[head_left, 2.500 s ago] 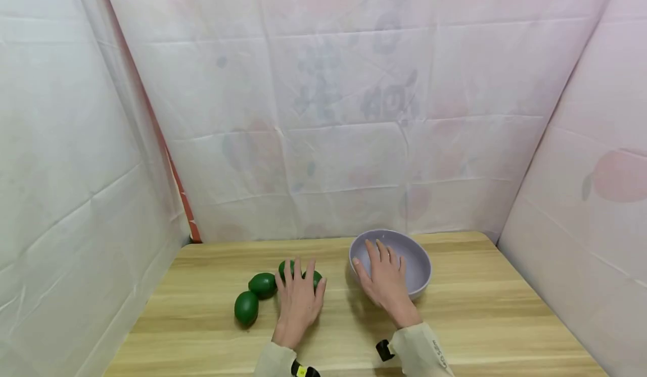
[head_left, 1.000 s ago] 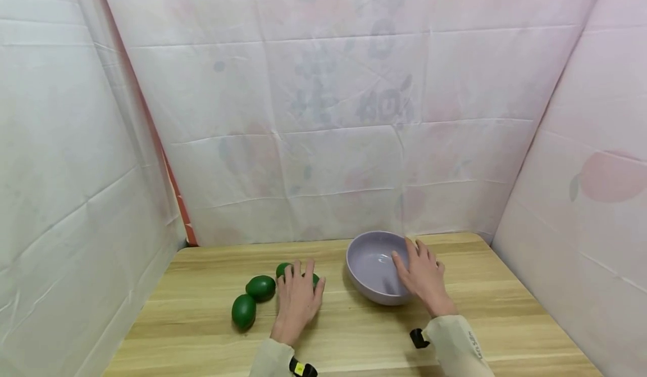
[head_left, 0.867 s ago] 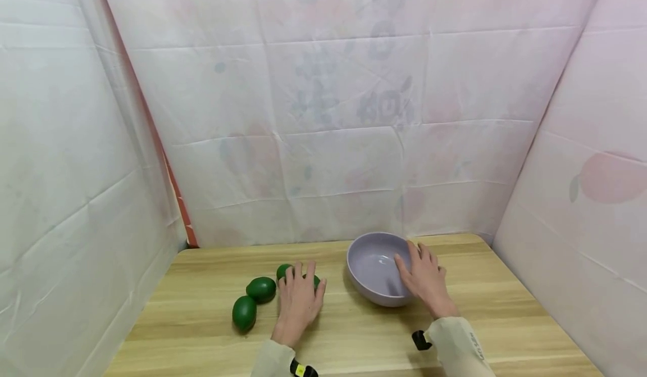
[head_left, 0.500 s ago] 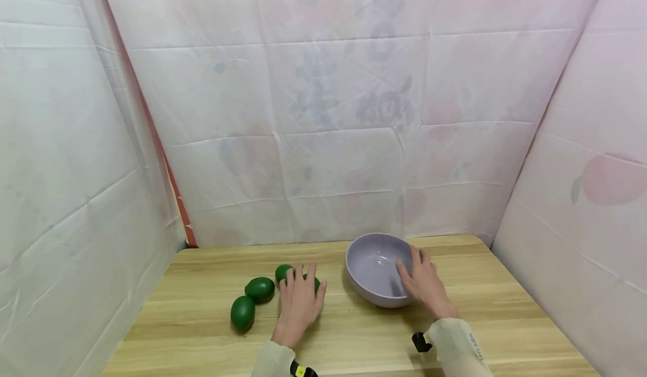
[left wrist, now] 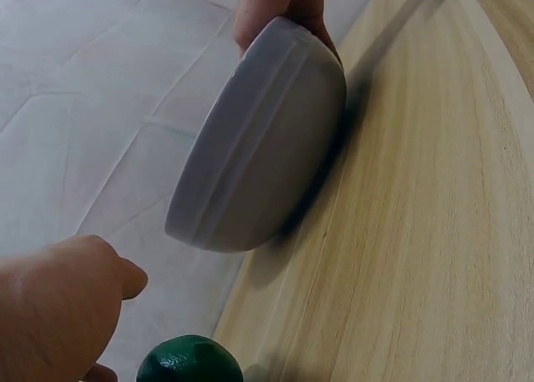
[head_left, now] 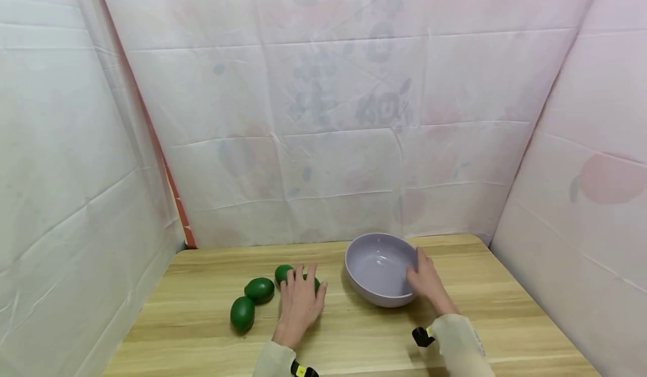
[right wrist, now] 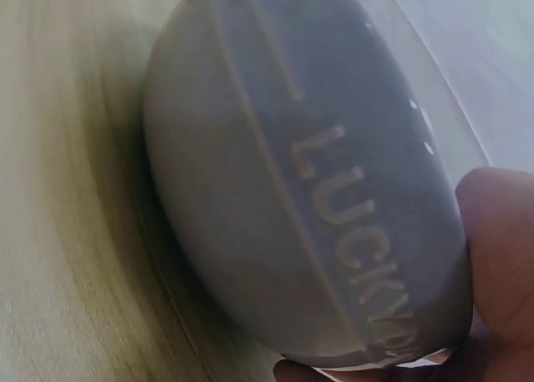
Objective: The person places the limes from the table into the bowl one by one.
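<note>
A round lavender bowl stands at the back right of the table. My right hand grips its right rim, the thumb inside and the fingers down the outer wall. In the right wrist view the bowl shows raised "LUCKY" lettering beside my hand. My left hand lies palm down, fingers relaxed and spread, over a dark green egg-shaped fruit that it partly hides. Another such fruit sits by its fingertips. Two more, a nubbed one and a rounder one, lie further left.
The wood-grain table has rounded back corners. White printed sheets hang behind it and along both sides. A dark wrist strap is on the right sleeve.
My right hand moved from over the bowl to its right side, and in the last half second its fingers closed on the rim. The left hand stayed over the fruit.
</note>
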`<state>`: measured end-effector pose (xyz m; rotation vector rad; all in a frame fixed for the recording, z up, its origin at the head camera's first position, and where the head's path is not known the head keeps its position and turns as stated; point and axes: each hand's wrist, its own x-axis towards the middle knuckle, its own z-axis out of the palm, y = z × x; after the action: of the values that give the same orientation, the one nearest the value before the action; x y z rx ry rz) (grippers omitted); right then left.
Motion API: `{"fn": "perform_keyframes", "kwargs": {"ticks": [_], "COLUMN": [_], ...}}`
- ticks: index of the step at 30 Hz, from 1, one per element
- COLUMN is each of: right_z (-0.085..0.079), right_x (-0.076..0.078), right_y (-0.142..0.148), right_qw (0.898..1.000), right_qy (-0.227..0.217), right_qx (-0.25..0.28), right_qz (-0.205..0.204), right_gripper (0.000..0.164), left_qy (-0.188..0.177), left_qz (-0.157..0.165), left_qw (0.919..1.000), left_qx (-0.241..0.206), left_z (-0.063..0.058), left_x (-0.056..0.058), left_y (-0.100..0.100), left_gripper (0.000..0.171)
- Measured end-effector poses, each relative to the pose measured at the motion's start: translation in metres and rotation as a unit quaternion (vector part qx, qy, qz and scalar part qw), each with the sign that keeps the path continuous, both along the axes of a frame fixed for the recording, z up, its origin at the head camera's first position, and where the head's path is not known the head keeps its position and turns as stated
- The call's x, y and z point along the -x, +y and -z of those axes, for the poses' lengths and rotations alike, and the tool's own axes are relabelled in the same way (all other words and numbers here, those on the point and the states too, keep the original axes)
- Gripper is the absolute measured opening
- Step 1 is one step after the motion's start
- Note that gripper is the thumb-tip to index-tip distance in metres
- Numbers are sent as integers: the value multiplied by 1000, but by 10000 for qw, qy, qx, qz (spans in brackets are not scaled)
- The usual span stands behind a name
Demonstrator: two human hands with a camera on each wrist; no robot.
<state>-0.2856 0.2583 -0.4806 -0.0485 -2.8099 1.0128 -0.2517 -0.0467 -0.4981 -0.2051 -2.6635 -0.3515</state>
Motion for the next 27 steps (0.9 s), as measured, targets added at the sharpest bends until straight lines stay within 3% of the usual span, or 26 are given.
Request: {"fn": "perform_keyframes", "kwargs": {"ticks": [9,21,27], "right_z": [-2,4,5], "right_x": [-2,2,1], "right_y": [6,6,5], "right_qw": [9937,9927,9918], "right_qy": [-642,-448,-553], "right_qx": [897,1107,1148], "right_qz": [-191,-175,-99], "right_gripper": [74,75,76], "left_qy": [-57,-199,-61], "left_qz": [40,241,326], "left_qw": [10000,9993,9994], "left_qx": [-5,-221,-104], "left_z": [0,2,5], "left_x": [-1,1,1], "left_y": [1,4,4], "left_gripper": [50,44,34]}}
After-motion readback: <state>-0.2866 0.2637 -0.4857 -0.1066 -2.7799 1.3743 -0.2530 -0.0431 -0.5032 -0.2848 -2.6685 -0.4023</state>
